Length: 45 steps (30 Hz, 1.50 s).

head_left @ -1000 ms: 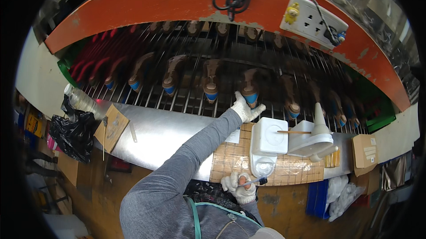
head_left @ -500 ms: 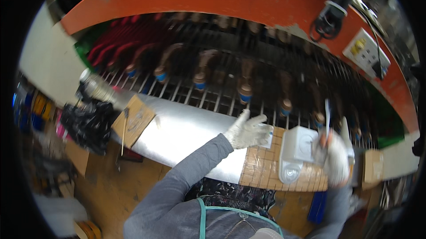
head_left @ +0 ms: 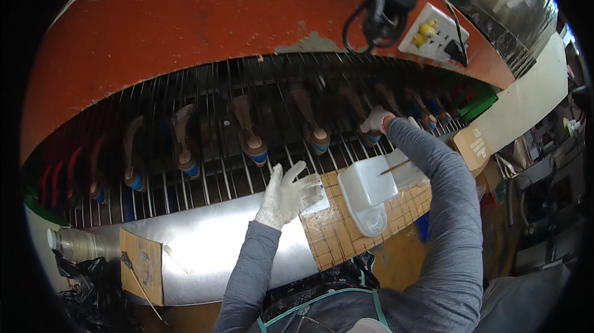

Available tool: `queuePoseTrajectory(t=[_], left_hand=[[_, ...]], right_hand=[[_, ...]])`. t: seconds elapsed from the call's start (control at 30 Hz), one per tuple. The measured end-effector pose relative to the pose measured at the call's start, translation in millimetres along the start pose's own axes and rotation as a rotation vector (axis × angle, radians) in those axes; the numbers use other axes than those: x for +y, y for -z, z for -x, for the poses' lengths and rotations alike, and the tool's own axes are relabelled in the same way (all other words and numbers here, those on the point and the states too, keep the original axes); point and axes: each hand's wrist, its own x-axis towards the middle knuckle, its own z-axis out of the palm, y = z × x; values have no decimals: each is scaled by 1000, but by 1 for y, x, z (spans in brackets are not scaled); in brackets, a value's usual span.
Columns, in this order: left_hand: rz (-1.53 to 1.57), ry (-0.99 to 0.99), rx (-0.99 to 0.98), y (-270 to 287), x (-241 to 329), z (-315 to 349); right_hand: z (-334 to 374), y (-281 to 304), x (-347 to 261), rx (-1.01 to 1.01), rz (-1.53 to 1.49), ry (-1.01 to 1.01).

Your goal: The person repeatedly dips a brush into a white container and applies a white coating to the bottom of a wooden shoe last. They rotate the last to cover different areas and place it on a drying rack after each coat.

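Observation:
My right hand (head_left: 376, 121), in a white glove, reaches over the metal bars. Its fingers close around a brown shoe (head_left: 372, 138) with a blue end, part of which they hide. My left hand (head_left: 286, 197), also gloved, is open with its fingers spread, over the seam between the metal sheet and the taped cardboard; it holds nothing. A white plastic container (head_left: 367, 183) sits on the cardboard (head_left: 331, 234), and a thin brown brush handle (head_left: 395, 167) slants out beside it. More brown shoes (head_left: 252, 138) with blue ends lie in a row on the bars.
An orange machine hood (head_left: 185, 17) arches over the bars, with a power outlet (head_left: 434, 34) and a black cable bundle (head_left: 387, 11) on it. At left are a clear jar (head_left: 79, 244), a black plastic bag (head_left: 99, 296) and a stick on a cardboard piece (head_left: 143, 252). Red shoes (head_left: 74, 178) lie far left.
My right hand has let go of the brush, which now rests at the white container, and has reached forward to a shoe. My left hand stays spread. The view has turned to the right.

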Motion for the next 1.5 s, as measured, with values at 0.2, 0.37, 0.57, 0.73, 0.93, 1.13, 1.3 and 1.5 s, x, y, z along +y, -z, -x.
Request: queuePoseTrajectory(t=[0.2, 0.37, 0.57, 0.73, 0.93, 1.13, 1.3, 1.5], left_hand=[[45, 29, -29, 2, 2, 0], [39, 18, -38, -1, 1, 2], [-20, -1, -24, 3, -3, 1], [-143, -84, 15, -15, -1, 13], [-371, -321, -151, -43, -25, 62], [-614, -423, -274, 5, -78, 117], [-316, -275, -421, 26, -103, 141], [228, 95, -314, -9, -102, 122]], right_hand=[[-10, -16, -19, 112, -275, -370], [8, -5, -18, 133, -209, -309], [49, 61, -15, 311, -334, -88], [143, 77, -22, 225, -1003, 79], [284, 10, -69, 381, -828, 335], [365, -101, -95, 273, -957, 718], [345, -128, -107, -127, -1851, 681], [334, -116, -120, -264, -2040, 772]])
